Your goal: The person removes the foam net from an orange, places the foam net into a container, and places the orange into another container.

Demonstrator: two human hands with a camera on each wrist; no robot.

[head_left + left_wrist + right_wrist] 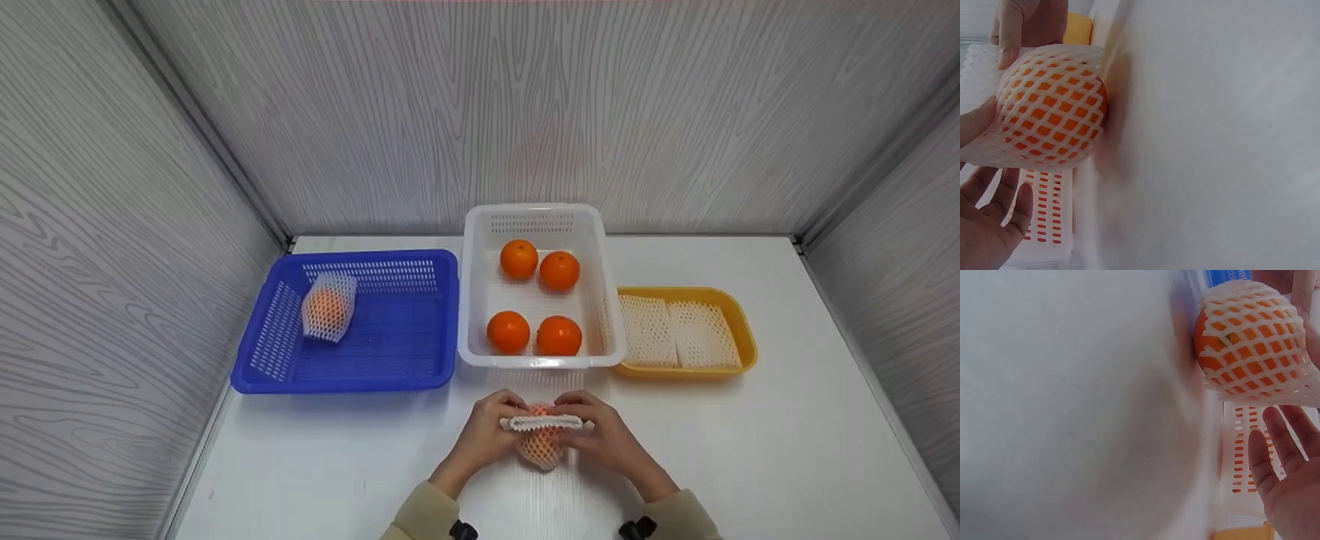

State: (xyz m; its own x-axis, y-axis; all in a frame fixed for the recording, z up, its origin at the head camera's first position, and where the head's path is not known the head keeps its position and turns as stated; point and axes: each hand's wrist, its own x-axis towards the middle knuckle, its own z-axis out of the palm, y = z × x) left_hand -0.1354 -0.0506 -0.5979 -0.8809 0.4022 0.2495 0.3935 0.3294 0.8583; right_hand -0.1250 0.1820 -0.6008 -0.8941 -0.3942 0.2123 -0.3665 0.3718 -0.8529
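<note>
A white foam net surrounds an orange at the table's front middle. Its open rim points up in the head view, and part of the orange's skin shows bare at the lower end in both wrist views. On the left side of the rim, my left hand pinches the net with the thumb, other fingers spread behind it. My right hand pinches the opposite side of the rim the same way. In the right wrist view the netted orange lies close to the table surface.
Behind the hands stands a white basket with several bare oranges. At left, a blue basket holds one netted orange. A yellow tray with flat foam nets sits at right. Panel walls enclose the table.
</note>
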